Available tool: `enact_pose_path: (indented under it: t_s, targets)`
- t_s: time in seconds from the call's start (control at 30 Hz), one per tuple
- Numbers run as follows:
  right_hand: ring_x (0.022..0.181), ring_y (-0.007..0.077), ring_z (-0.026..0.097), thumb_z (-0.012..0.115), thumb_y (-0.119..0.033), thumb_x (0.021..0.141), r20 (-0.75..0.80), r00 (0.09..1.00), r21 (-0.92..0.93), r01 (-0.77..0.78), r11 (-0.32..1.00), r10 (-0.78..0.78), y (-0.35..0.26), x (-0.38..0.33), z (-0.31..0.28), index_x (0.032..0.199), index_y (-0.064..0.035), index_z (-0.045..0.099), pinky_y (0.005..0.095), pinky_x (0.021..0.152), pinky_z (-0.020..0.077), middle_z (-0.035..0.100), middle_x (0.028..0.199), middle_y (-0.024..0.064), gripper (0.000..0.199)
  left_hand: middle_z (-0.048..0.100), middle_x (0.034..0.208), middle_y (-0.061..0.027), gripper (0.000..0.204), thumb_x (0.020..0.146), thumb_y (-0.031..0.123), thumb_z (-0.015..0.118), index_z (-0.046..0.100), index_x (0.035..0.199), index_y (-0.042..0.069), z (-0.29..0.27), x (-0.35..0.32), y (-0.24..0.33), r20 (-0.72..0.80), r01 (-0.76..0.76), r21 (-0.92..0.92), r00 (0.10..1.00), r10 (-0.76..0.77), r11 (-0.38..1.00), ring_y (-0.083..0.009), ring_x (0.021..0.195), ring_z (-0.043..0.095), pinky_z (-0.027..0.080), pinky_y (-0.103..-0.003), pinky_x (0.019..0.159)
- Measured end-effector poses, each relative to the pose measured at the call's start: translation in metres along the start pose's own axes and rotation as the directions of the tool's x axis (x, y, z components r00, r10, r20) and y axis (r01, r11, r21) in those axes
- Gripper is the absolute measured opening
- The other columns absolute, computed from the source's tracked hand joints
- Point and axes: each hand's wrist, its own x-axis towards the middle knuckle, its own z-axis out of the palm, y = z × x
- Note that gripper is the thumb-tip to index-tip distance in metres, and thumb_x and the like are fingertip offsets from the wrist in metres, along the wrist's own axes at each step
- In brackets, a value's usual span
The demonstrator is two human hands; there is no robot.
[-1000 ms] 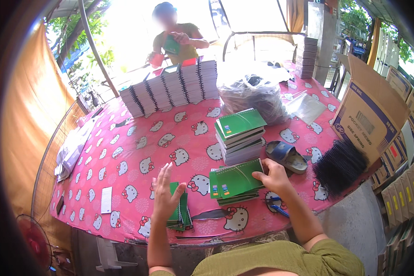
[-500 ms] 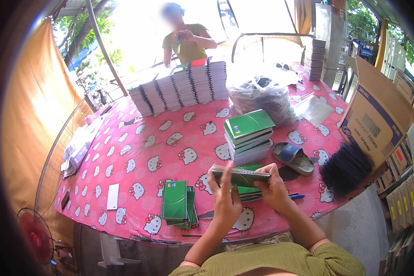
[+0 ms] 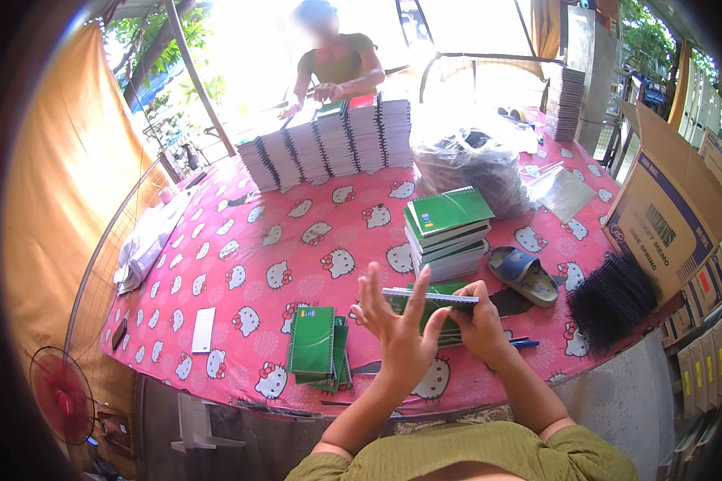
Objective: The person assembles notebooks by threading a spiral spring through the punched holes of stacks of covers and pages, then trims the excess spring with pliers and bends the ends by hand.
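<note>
My right hand [image 3: 481,322] pinches one end of a green-covered notepad [image 3: 449,301], which is tilted nearly edge-on above the table. My left hand [image 3: 401,330] is beside the pad's other end with its fingers spread; whether it touches the pad is hard to tell. Behind the held pad stands a stack of green notepads [image 3: 449,210]. More green pads lie under my hands, partly hidden by them. To the left is a small pile of spiral-bound green notepads [image 3: 312,343]. A blue pen [image 3: 526,344] lies just right of my right wrist.
Across the pink patterned table [image 3: 217,313] are tall stacks of bound pads [image 3: 329,148], with a person [image 3: 337,64] behind them. Around the right side are a plastic bag [image 3: 473,172], a blue sandal [image 3: 523,274], dark spiral coils [image 3: 614,303] and a cardboard box [image 3: 658,216].
My left hand's fingers have spread away from the notepad, while my right hand keeps its hold. The person opposite has lowered their hands to the stacks. The whole view has shifted slightly.
</note>
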Motion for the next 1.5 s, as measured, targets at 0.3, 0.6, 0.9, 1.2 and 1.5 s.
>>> enact_pose_path:
  t_s: [0.3, 0.6, 0.9, 1.2, 1.5]
  targets:
    - [0.105, 0.0332, 0.05, 0.077, -0.012, 0.067, -0.217, 0.976, -0.6, -0.155, 0.785, 0.027, 0.015, -0.011, -0.106, 0.112, -0.001, 0.049, 0.0404, 0.091, 0.0403, 0.051, 0.109, 0.0177, 0.054, 0.066, 0.077, 0.0082, 0.007, 0.074, 0.022, 0.074, 0.071, 0.078, 0.017, 0.022, 0.014, -0.012, 0.047, -0.082, -0.126, 0.995, 0.088, 0.989, -0.0132, 0.081, 0.053, 0.022, -0.043, 0.09]
    - [0.085, 0.0346, 0.06, 0.07, -0.015, 0.076, -0.309, 0.921, -0.84, -0.381, 0.386, 0.237, 0.104, -0.052, -0.191, 0.091, -0.001, 0.059, 0.0422, 0.074, 0.0479, 0.06, 0.09, 0.016, 0.023, 0.066, 0.076, 0.0074, 0.007, 0.073, 0.02, 0.074, 0.071, 0.078, 0.017, 0.023, 0.015, -0.006, 0.005, -0.073, -0.159, 0.997, 0.074, 0.985, -0.0137, 0.08, 0.052, 0.023, -0.037, 0.087]
    - [0.084, 0.036, 0.058, 0.064, 0.002, 0.074, -0.361, 0.931, -0.712, -0.242, 0.659, -0.048, 0.066, -0.024, -0.163, 0.098, 0.0012, 0.06, 0.0428, 0.073, 0.0449, 0.06, 0.088, 0.0185, 0.025, 0.066, 0.076, 0.0004, 0.01, 0.071, 0.012, 0.074, 0.071, 0.08, 0.01, 0.029, 0.017, -0.015, -0.122, -0.164, -0.202, 0.982, 0.142, 0.966, -0.0188, 0.077, 0.052, 0.041, -0.031, 0.071]
    - [0.06, 0.0098, 0.056, 0.07, -0.009, 0.08, -0.201, 0.974, -0.128, 0.079, 0.989, -0.104, -0.043, 0.005, -0.051, 0.084, -0.0018, 0.066, 0.0238, 0.053, 0.0419, 0.063, 0.071, 0.0046, 0.009, 0.067, 0.077, -0.0004, 0.015, 0.067, 0.009, 0.077, 0.07, 0.08, 0.009, 0.028, 0.012, -0.017, -0.112, -0.15, -0.277, 0.986, 0.123, 0.949, -0.0178, 0.074, 0.053, 0.043, -0.029, 0.068]
    - [0.062, 0.0047, 0.054, 0.074, -0.011, 0.076, -0.007, 0.997, 0.124, -0.076, 0.989, 0.077, -0.022, 0.018, -0.05, 0.083, -0.0025, 0.067, 0.0204, 0.055, 0.042, 0.064, 0.072, 0.0008, 0.013, 0.068, 0.079, 0.0, 0.017, 0.065, 0.008, 0.078, 0.07, 0.08, 0.008, 0.032, 0.011, -0.02, -0.177, -0.201, -0.294, 0.972, 0.153, 0.935, -0.0176, 0.074, 0.053, 0.043, -0.029, 0.068]
